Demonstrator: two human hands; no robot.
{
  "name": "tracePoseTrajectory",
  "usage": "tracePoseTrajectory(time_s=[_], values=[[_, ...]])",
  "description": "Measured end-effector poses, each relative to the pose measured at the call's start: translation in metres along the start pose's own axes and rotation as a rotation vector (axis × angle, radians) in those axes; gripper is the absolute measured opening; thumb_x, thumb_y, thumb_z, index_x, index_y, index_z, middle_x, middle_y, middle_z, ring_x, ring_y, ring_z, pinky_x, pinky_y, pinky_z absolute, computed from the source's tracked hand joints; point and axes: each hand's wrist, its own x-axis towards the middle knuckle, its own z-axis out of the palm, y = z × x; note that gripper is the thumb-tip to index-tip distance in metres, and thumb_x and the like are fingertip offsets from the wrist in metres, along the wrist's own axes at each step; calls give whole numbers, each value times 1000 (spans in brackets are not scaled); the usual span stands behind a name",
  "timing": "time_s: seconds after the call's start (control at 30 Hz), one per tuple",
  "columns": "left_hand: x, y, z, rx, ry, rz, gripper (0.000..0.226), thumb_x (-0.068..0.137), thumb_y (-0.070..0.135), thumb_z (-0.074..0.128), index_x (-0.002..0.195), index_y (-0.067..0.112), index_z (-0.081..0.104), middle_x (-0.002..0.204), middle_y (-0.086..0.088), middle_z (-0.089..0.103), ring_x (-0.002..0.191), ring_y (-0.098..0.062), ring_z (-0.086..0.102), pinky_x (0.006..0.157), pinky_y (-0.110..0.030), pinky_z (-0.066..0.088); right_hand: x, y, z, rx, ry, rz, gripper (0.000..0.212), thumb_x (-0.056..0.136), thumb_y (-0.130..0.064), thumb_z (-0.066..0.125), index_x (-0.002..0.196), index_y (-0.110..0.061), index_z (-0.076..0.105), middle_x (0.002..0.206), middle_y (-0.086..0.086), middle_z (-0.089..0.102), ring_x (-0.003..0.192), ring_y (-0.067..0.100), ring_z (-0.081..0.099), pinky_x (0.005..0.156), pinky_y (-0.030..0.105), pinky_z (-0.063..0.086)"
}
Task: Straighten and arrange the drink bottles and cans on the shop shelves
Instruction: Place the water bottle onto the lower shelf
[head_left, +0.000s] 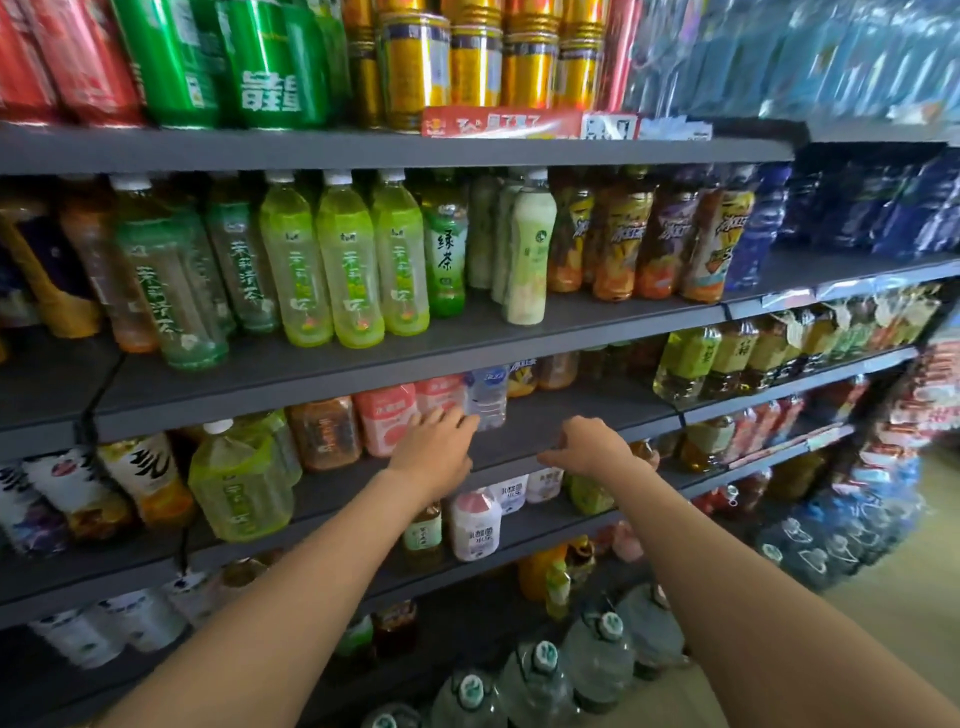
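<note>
My left hand (436, 452) reaches into the third shelf (566, 410) with straight fingers. Its fingertips lie at the foot of a clear water bottle (487, 397) and beside a pink-labelled bottle (441, 395). Another pink bottle (385, 420) and a brown tea bottle (324, 434) stand to the left of them. My right hand (592, 447) hovers at the front edge of the same shelf, to the right, with loosely curled fingers that hold nothing. A bare stretch of shelf lies between the water bottle and the right hand.
The shelf above holds green tea bottles (348, 265), a pale bottle (530, 254) standing forward alone, and orange iced-tea bottles (618, 239). Cans (270, 62) fill the top shelf. A big green bottle (239, 478) stands at the left. Large water jugs (597, 660) sit on the floor.
</note>
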Motion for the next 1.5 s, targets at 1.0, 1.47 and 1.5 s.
tracePoseTrajectory(time_s=[1.0, 1.47, 1.5], values=[[144, -11, 213, -400, 554, -594, 30, 88, 11, 50, 117, 11, 55, 111, -6, 65, 102, -25, 60, 91, -37, 47, 261, -19, 170, 771, 501, -63, 78, 67, -50, 74, 118, -4, 36, 121, 13, 50, 116, 31, 48, 91, 42, 45], [148, 31, 178, -548, 269, -549, 42, 89, 18, 51, 130, 15, 41, 134, -1, 49, 120, -21, 49, 100, -39, 37, 224, 67, 116, 661, 274, 42, 93, 64, -41, 83, 133, -1, 34, 134, 13, 37, 127, 31, 39, 105, 41, 37], [145, 31, 178, -580, 240, -535, 46, 88, 18, 53, 131, 15, 39, 136, -1, 47, 120, -22, 49, 101, -41, 38, 219, 67, 114, 662, 260, 17, 90, 64, -39, 83, 131, -2, 37, 131, 12, 39, 125, 29, 42, 103, 40, 40]])
